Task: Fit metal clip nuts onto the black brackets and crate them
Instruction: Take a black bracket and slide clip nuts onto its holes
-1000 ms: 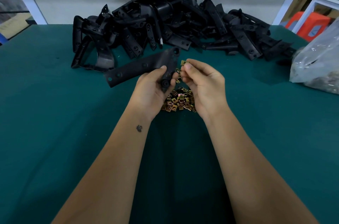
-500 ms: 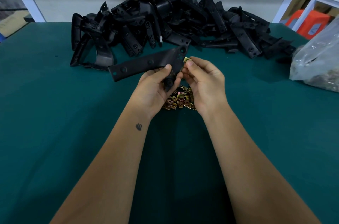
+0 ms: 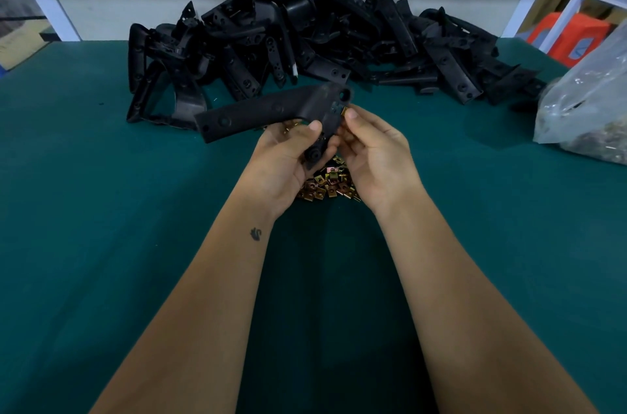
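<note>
Left hand [image 3: 288,155] grips one black bracket [image 3: 271,110] by its bent lower end, thumb curled over the front face, long arm of the part sticking out to the left, held up over the middle of the desk [image 3: 101,244]. Right hand [image 3: 373,152] pinches a small brass-coloured clip nut [image 3: 343,111] between thumb and forefinger, right at the bracket's right edge, just below the round hole near its top corner. Cannot tell whether the nut is already started on the edge or only touching it; it is mostly hidden by the fingertips. Loose pile of clip nuts [image 3: 327,184] lies on the desk directly under both hands. Heap of brackets [image 3: 305,40] runs along the far edge of the desk; a clear plastic bag [image 3: 587,115] sits at the right edge. No crate in view. Risks, as I judge them: the nut is tiny and held only at the tips, so a skewed push could make it slip off the edge and drop into the pile below, costing a re-pick. If it goes on crooked, its hole may not line up with the bracket's hole. The bracket is held at one end only, so pressing sideways could twist it in the left hand.
</note>
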The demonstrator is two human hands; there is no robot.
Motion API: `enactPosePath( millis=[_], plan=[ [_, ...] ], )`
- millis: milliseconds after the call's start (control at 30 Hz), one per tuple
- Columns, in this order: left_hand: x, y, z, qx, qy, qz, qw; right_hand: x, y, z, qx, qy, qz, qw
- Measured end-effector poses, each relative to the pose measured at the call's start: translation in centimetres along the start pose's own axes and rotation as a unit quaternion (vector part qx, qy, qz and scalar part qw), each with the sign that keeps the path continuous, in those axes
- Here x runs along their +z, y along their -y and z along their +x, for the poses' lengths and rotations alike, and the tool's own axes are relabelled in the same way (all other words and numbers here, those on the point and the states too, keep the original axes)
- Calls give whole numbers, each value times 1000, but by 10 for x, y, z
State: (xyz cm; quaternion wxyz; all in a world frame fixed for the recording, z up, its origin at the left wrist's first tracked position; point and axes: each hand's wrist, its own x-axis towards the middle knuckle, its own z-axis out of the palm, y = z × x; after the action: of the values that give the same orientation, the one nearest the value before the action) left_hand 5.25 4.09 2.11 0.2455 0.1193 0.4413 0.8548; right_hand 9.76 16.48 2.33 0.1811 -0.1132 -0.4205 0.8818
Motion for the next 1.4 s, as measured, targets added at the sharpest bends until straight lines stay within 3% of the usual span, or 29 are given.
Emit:
enactPosePath(
  millis=[300, 467, 900, 1200, 1400],
  plan=[
    [2, 6, 4, 72, -55, 106, 990, 12, -8, -5, -116, -42, -112, 986],
    [-3, 7, 6, 69, -70, 188, 977, 14, -11, -7, -128, -64, -119, 983],
    [-6, 12, 6, 69, -65, 187, 978, 16, -12, -6, -123, -81, -182, 972],
    [-1, 12, 5, 37, -82, 175, 980, 11, -14, -2, -195, -100, -329, 919],
    [1, 10, 4, 30, -81, 173, 981, 9, -11, -3, -208, -94, -351, 908]
  ],
)
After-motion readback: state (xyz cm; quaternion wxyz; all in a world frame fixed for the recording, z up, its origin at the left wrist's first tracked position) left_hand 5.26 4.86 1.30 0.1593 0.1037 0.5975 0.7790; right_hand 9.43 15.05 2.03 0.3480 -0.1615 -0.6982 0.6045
